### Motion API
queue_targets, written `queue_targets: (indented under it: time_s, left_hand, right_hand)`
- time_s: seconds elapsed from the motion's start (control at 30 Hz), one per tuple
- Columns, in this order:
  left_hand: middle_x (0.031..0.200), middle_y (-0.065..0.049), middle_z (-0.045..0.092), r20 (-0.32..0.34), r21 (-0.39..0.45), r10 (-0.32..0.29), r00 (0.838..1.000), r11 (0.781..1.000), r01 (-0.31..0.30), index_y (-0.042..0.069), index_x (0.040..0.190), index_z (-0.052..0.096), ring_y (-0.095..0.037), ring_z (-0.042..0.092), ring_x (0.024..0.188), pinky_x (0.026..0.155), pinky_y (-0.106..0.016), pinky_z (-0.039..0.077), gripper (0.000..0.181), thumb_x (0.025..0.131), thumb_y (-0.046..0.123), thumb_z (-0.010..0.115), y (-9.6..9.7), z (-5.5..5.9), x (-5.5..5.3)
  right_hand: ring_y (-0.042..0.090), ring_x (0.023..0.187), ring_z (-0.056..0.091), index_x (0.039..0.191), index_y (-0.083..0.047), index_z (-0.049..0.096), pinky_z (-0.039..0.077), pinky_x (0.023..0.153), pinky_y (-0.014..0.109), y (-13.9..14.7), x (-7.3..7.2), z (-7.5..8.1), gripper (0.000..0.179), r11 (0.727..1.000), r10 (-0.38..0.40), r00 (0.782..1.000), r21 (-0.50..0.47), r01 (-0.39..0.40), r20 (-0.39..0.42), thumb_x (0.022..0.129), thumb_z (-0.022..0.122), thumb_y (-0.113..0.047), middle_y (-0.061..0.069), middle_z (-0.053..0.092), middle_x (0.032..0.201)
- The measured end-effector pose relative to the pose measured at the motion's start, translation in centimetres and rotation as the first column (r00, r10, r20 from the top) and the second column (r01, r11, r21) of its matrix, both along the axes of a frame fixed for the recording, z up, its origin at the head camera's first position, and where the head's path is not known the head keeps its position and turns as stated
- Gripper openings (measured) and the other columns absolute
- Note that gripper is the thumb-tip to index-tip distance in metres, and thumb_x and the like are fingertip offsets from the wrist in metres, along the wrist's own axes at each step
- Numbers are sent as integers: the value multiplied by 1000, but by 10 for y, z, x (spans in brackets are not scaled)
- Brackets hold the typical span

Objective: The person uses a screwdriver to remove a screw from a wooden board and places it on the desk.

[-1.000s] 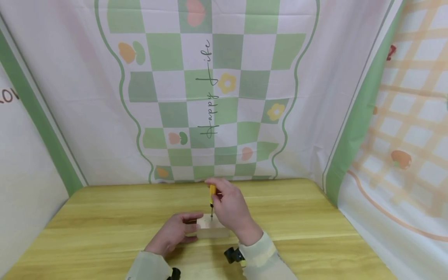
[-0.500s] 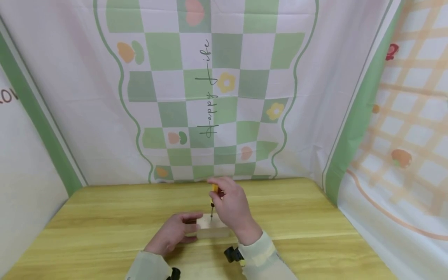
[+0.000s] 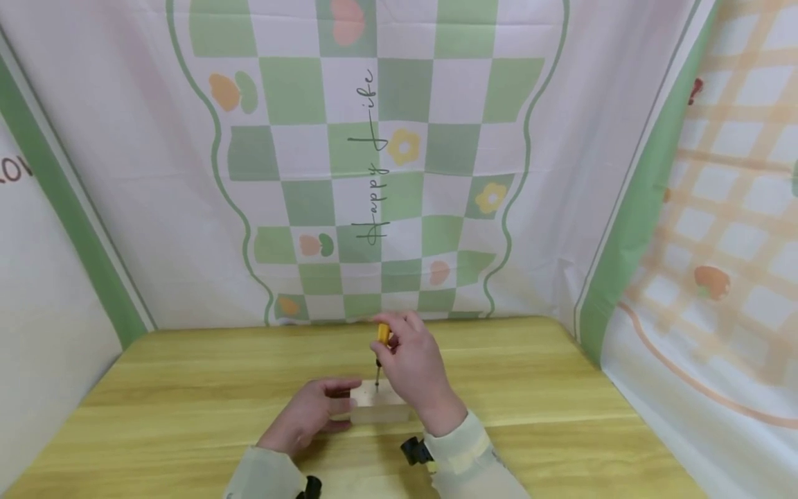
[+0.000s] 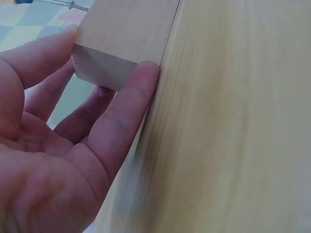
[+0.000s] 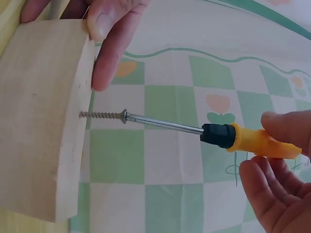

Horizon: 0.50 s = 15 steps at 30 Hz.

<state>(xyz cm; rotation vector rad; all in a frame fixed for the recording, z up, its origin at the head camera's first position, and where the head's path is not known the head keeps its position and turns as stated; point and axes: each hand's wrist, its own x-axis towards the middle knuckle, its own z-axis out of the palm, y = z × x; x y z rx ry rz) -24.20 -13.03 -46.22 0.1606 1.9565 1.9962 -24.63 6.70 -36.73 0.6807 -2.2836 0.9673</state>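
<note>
One screwdriver (image 5: 250, 141), pinched by right hand (image 3: 414, 364), meets one screw (image 5: 104, 115) in wooden block (image 5: 39, 107), pinched at left by left hand (image 3: 312, 410); leaning the driver could cause slipping.

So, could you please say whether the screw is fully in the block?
The screw is not fully in: bare thread and its head show outside the block.

Sideways "Happy Life" (image 3: 372, 159), on checked cloth (image 3: 405, 90)
</note>
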Motion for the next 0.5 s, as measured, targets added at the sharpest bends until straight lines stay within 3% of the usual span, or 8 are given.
queue_targets:
  time_s: [0.17, 0.37, 0.5]
  left_hand:
    - [143, -20, 50, 4, 0, -2, 1000, 1000, 2, 0, 135, 60, -33, 57, 116, 84, -47, 58, 44, 91, 2, 70, 0, 2, 0]
    - [143, -21, 50, 3, 1, -1, 1000, 1000, 1, -1, 134, 60, -35, 55, 118, 85, -47, 57, 44, 92, 2, 70, 0, 3, 1]
    - [143, -21, 50, 2, 0, 1, 1000, 1000, -1, -1, 134, 60, -37, 52, 122, 85, -47, 57, 44, 91, 2, 70, 0, 2, 1]
  right_hand:
    - [11, 73, 56, 116, -8, 69, 53, 61, 24, 0, -1, 1, 34, 1000, -5, 999, 10, 6, -52, 84, 79, -3, 3, 61, 99]
    - [13, 79, 64, 113, -5, 69, 56, 67, 23, 2, -3, 6, 32, 994, 111, 994, 8, -111, -16, 84, 69, 10, 4, 68, 106]
    - [10, 76, 64, 111, -7, 70, 56, 65, 22, 4, -3, 8, 28, 994, 98, 995, 47, -97, -24, 85, 76, 1, 3, 69, 103]
